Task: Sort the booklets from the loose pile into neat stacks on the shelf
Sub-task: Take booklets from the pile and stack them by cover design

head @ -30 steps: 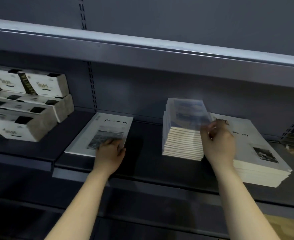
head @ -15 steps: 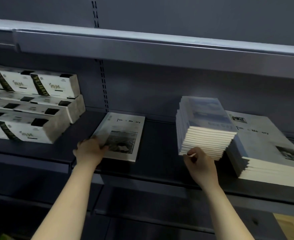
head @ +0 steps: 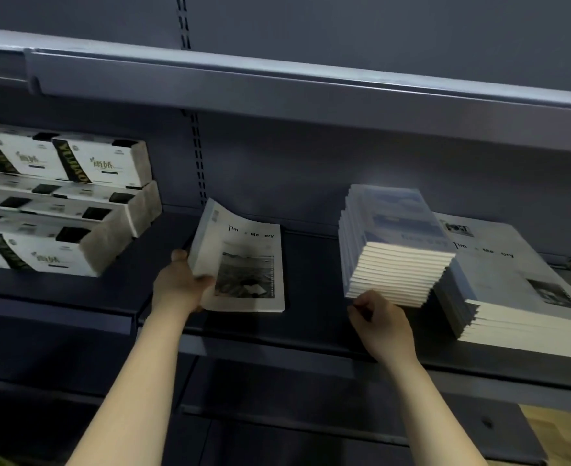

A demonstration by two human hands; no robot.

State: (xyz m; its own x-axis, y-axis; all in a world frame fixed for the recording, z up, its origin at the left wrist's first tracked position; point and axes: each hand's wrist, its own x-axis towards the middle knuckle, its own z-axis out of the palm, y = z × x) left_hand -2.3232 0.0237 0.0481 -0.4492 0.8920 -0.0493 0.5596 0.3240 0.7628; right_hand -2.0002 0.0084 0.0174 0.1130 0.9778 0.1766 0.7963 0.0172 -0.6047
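Note:
A thin white booklet (head: pixel 247 264) with a black-and-white photo lies on the dark shelf (head: pixel 311 317); its left edge is lifted and curled. My left hand (head: pixel 180 285) grips that left edge, thumb on the cover. To the right stands a tall stack of small blue-covered booklets (head: pixel 395 250), leaning against a lower stack of large white booklets (head: pixel 513 297). My right hand (head: pixel 380 322) is at the front lower corner of the tall stack with its fingers curled; whether it grips anything is hidden.
White tissue boxes (head: pixel 58 203) are piled in tiers on the shelf to the left. An upper shelf edge (head: pixel 277 85) runs overhead. A slotted upright (head: pixel 198 163) stands behind the thin booklet. Wooden floor (head: pixel 560 432) shows at lower right.
My left hand has shifted to the booklet's left edge and lifted it off the shelf. My right hand came down from the top of the tall stack to its front lower corner.

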